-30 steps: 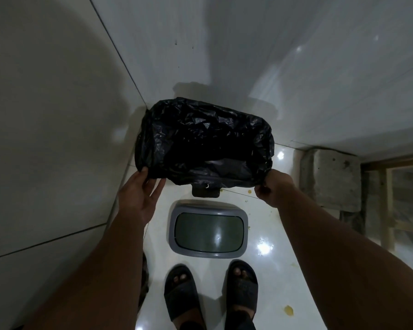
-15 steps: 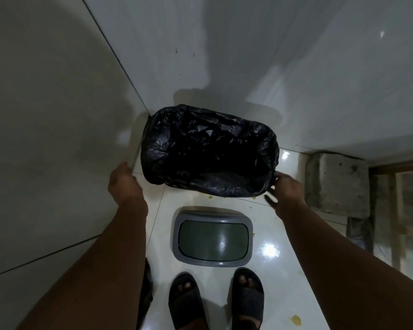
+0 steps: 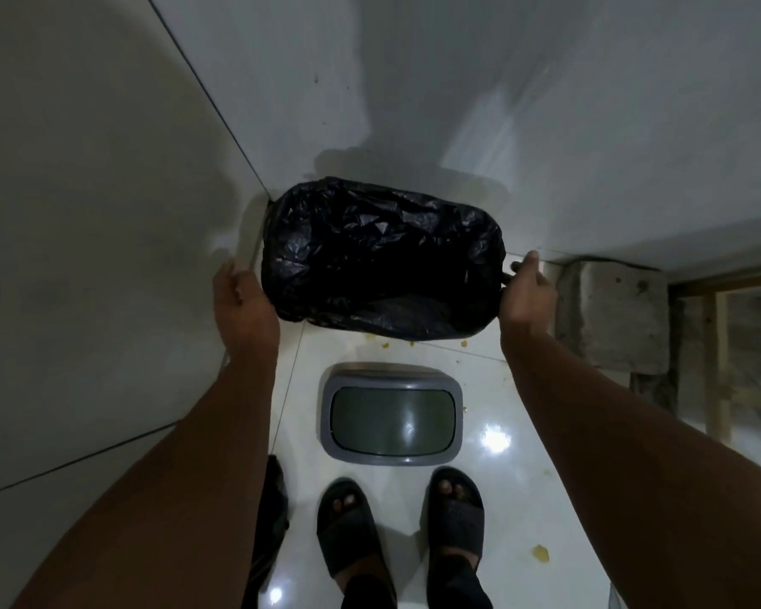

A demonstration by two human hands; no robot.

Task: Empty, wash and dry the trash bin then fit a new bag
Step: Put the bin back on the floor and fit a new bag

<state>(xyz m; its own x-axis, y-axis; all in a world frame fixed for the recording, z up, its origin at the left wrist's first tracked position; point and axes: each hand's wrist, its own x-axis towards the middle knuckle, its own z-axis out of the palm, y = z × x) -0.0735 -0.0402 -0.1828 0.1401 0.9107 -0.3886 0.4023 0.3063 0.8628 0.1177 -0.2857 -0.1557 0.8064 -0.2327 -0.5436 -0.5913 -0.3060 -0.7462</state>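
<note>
The bag-lined trash bin (image 3: pixel 383 265) stands on the floor (image 3: pixel 493 397) in the corner where two walls meet, with the left hand (image 3: pixel 242 301) against its left side and the right hand (image 3: pixel 526 292) against its right side. The swing lid (image 3: pixel 392 417) lies on the floor just in front of the bin, between it and the two sandalled feet (image 3: pixel 396 534). A concrete block (image 3: pixel 611 318) sits to the right of the bin, against the wall.
</note>
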